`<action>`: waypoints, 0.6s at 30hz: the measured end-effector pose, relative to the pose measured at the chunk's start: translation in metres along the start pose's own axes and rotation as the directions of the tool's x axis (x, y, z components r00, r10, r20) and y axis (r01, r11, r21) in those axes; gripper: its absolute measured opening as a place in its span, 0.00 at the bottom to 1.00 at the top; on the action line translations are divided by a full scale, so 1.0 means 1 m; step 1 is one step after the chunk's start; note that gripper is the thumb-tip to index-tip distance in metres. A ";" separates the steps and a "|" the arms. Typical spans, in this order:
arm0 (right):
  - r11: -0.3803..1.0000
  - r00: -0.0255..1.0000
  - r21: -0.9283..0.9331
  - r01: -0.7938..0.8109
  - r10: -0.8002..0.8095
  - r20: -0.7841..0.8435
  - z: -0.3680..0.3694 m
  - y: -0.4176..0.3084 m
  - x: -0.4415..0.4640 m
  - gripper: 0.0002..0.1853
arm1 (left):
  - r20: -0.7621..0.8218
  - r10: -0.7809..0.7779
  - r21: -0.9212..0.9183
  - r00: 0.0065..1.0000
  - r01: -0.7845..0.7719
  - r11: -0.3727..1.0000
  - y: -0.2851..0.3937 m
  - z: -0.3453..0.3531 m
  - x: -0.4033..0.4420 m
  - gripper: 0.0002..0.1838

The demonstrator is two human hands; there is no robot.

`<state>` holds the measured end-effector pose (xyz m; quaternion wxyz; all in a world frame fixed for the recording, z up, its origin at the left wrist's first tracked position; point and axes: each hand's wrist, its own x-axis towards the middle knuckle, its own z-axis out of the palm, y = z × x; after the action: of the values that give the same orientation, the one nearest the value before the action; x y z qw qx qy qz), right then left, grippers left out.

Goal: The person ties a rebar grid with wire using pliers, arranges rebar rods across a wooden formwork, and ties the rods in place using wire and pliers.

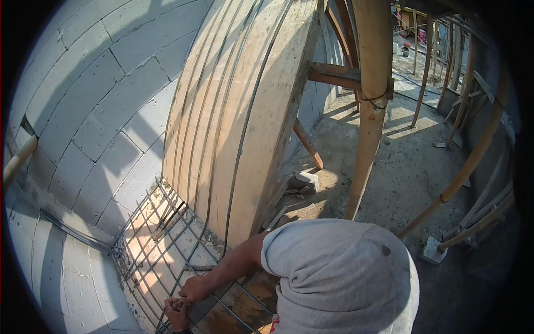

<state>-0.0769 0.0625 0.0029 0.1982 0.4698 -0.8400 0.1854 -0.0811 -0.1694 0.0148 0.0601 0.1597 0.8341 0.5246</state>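
Note:
Neither my left hand nor my right hand shows. Just below me a co-worker in a light grey shirt (345, 278) bends over a grid of steel rebar (167, 239). A bare forearm (236, 267) reaches left from the shirt's sleeve. Its hand (194, 288) is closed at the bars, with the fingers near a second hand (177, 313) at the bottom edge. Both appear to be the co-worker's. Whatever they pinch is too small to make out. Several long rebars (245, 119) run up the curved wooden formwork (272, 128) from the grid.
Pale block wall (89, 111) curves along the left, with thin bars (78, 231) beside it. A thick wooden post (370, 111) and a slanting bamboo pole (461, 172) stand right of the formwork. Rubble (303, 182) lies on the rough floor (411, 161).

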 end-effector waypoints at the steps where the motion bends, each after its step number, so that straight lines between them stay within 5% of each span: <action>1: 0.998 0.999 -0.050 0.040 -0.041 -0.027 0.009 0.002 0.002 0.10 | 0.008 -0.003 0.028 1.000 0.003 1.000 -0.004 -0.003 0.000 0.21; 11: 0.968 0.984 -0.188 0.168 -0.177 -0.031 0.011 0.006 0.013 0.14 | -0.050 0.086 0.117 0.995 -0.079 0.990 -0.004 0.005 -0.001 0.24; 14: 0.989 0.996 -0.129 0.066 -0.057 0.072 0.012 -0.001 0.022 0.17 | -0.051 0.103 0.094 0.993 -0.097 0.991 -0.005 0.004 -0.001 0.24; 18: 0.999 1.000 -0.032 -0.005 0.005 0.003 0.011 -0.007 0.018 0.15 | -0.064 0.119 0.094 0.991 -0.112 0.989 -0.009 0.006 0.001 0.24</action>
<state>-0.0814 0.0415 0.0035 0.2038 0.4647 -0.8444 0.1717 -0.0826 -0.1678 0.0042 -0.0068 0.1918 0.8479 0.4942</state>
